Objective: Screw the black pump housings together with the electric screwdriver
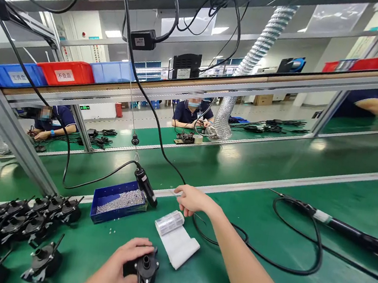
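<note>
My left hand point(122, 263) grips a black round motor-like part point(146, 267) with a central spout and a side stem, low over the green bench. Stretched forward, my right hand point(193, 200) is above the bench just past a roll of printed labels point(170, 223). Its fingers are loosely bent and apart, with nothing visible in them. A black electric screwdriver point(145, 186) hangs from a hook left of this hand, with a gap between them. Under the screwdriver stands a blue tray point(119, 202) of small metal screws or nuts.
Several similar black parts point(5, 223) stand in rows at left; one more point(43, 259) sits nearer. A few loose small pieces lie before the tray. A black cable point(283, 269) loops right toward a long black tool point(355, 233). Co-workers sit beyond the metal frame point(18, 127).
</note>
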### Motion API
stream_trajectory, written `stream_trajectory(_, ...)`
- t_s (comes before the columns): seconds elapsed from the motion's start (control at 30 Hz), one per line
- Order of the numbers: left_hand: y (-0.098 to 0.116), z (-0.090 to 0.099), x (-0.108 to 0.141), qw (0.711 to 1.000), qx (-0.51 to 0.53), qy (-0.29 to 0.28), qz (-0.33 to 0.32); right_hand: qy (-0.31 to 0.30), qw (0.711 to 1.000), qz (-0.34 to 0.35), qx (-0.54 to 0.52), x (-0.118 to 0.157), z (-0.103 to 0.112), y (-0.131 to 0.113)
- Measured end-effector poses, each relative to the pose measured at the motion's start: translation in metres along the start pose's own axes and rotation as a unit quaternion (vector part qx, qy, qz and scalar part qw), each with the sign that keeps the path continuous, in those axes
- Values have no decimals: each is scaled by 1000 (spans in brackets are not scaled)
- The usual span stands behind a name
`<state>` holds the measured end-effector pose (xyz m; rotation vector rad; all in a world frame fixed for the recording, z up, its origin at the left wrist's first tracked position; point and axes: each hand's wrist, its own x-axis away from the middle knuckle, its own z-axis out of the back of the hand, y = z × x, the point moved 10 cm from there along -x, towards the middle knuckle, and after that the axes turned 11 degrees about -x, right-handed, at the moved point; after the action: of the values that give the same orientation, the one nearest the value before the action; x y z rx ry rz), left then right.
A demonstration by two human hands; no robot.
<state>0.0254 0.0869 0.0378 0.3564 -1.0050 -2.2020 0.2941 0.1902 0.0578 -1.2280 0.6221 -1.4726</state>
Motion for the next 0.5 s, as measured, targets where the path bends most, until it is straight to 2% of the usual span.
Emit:
stream_trajectory(0.07,-10,8,-2,998,-41,42,17,-74,997,4,15,18,-22,-11)
stream_trajectory(0.13,-25,26,-2,990,-88,102,45,-128,991,9,37,33,-50,-21)
stream_trajectory(0.23,-52,62,6,965,-152,188,99,-154,983,13,99,41,-90,-27)
stream_trajectory(0.3,-72,89,16,939,-190,243,149,-138,977,15,160,37,-105,-27)
stream_trajectory(0.37,-90,109,28,913,-221,274,207,-102,969,21,225,31,-108,-27)
stream_trajectory(0.43,-103,120,35,897,-239,276,248,-61,958,34,279,27,-103,-29)
stream_trajectory(0.5,-108,121,36,895,-242,268,261,-23,947,52,315,26,-95,-33)
